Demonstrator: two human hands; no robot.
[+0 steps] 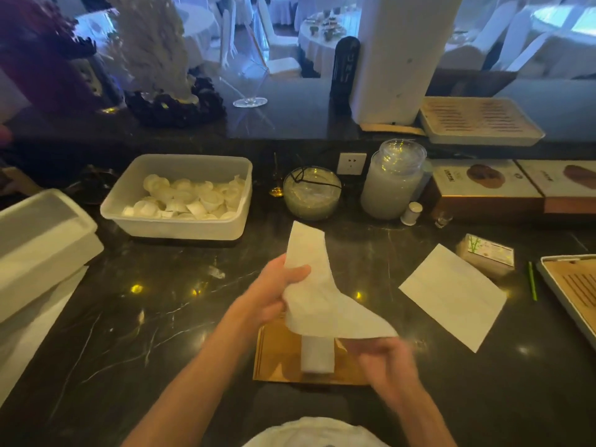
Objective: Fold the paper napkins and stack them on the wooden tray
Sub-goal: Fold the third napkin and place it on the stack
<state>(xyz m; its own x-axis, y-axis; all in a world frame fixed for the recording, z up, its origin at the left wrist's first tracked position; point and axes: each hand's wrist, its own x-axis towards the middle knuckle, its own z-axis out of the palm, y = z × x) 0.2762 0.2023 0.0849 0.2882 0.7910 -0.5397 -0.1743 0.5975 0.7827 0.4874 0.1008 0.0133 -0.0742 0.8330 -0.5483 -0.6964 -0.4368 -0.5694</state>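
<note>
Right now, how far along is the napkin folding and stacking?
Done: one folded napkin lies on the wooden tray. In hand: the left hand grips a loose napkin above it; the blurred right hand meets its lower corner. Left: a flat napkin on the counter, plus the napkin pack.

The wooden tray (277, 359) shows only in part — its far edge lies under the held napkin (319, 304), its right end under the right hand (383, 359). That hand is smeared by motion; whether it pinches the sheet cannot be told. The folded napkin (317, 356) on the tray loses its far end beneath the held one. Right of the tray, a slatted tray (567, 279) is cut by the picture's edge, and a packet (487, 256) bears print too small to read.
</note>
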